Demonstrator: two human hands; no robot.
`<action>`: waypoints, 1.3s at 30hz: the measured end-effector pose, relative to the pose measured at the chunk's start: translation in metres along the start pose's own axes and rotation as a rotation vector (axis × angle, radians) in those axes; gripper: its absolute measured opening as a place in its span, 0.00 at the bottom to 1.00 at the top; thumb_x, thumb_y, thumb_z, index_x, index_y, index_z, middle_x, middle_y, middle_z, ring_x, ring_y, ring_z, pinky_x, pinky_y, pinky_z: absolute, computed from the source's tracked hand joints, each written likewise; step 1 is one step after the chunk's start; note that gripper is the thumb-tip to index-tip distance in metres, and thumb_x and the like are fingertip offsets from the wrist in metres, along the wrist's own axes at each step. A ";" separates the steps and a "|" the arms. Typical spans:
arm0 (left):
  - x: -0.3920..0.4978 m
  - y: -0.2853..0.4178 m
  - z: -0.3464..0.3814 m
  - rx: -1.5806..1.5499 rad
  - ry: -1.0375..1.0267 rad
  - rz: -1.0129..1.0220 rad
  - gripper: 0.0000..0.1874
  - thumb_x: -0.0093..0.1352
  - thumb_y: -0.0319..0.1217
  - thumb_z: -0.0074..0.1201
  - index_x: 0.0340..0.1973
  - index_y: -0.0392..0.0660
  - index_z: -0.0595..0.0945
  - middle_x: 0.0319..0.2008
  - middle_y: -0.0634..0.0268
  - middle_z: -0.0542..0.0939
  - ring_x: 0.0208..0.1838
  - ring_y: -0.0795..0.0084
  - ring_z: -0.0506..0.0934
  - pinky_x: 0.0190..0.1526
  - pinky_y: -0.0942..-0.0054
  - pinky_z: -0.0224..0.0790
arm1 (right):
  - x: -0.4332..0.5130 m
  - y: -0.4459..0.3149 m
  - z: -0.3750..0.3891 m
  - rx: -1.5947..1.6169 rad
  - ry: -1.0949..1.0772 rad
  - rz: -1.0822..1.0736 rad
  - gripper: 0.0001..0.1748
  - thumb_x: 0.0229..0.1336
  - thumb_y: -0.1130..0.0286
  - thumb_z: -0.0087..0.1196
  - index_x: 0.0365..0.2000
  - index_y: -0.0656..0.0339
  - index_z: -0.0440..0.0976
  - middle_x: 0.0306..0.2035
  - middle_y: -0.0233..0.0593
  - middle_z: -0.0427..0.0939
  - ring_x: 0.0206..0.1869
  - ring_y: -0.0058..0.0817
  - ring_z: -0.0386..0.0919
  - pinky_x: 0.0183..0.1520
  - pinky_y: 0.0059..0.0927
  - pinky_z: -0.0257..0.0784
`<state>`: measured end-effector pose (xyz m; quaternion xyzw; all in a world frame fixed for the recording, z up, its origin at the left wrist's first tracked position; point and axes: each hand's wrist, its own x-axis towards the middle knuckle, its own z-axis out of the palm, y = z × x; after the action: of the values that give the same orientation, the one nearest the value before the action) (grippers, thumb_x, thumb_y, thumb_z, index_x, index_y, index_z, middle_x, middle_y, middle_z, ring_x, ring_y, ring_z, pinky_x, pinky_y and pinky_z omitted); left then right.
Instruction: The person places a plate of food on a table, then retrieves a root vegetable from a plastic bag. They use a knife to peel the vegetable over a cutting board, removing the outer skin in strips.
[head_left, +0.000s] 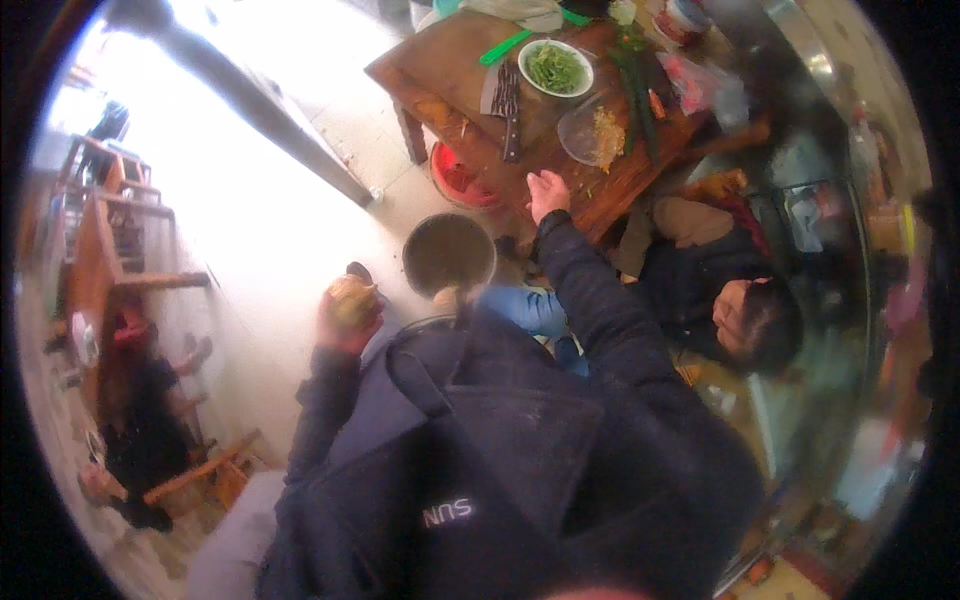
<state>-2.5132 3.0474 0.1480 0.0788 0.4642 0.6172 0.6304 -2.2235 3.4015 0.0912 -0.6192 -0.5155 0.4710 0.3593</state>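
Note:
My left hand (346, 324) is raised at the left of my body, its fingers wrapped around a rounded, yellowish-green item (355, 297), perhaps a vegetable; blur hides its kind. My right hand (549, 196) reaches over the near edge of a wooden table (427, 64). Its fingers are partly curled, and whether they hold anything small is unclear. Just beyond that hand lies a cleaver (511, 135) with a black handle. To its right is a clear shallow dish (574, 135) with finely chopped pale food (607, 135).
A white bowl (586, 84) of cut green vegetables and long green vegetables (637, 97) are on the table. On the floor stand a red basin (457, 176) and a round dark container (450, 255). One person (697, 277) sits close at right; another (146, 409) is at far left by wooden furniture (97, 247).

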 end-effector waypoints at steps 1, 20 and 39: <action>0.020 0.008 -0.001 0.422 -0.025 0.159 0.24 0.68 0.55 0.45 0.51 0.55 0.78 0.48 0.63 0.80 0.50 0.56 0.77 0.43 0.59 0.72 | 0.003 -0.010 0.007 -0.212 0.076 -0.148 0.32 0.55 0.49 0.60 0.52 0.64 0.71 0.47 0.48 0.77 0.46 0.40 0.77 0.51 0.42 0.74; 0.277 0.245 -0.024 -0.045 -0.452 -0.615 0.34 0.68 0.58 0.44 0.62 0.49 0.70 0.57 0.51 0.76 0.54 0.50 0.76 0.48 0.48 0.73 | 0.060 -0.077 0.092 -0.885 0.441 -0.065 0.35 0.63 0.59 0.56 0.66 0.59 0.59 0.54 0.54 0.72 0.54 0.52 0.72 0.58 0.46 0.70; 0.391 0.292 0.044 -0.045 -0.386 -0.655 0.42 0.64 0.60 0.52 0.65 0.48 0.65 0.60 0.49 0.72 0.62 0.44 0.71 0.57 0.43 0.67 | 0.261 -0.106 0.059 0.677 0.544 0.397 0.18 0.67 0.74 0.34 0.51 0.75 0.64 0.33 0.61 0.80 0.24 0.41 0.81 0.23 0.34 0.79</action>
<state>-2.7646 3.4674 0.1781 0.0270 0.3239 0.3669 0.8716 -2.3053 3.6764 0.1169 -0.6546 -0.0919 0.4928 0.5659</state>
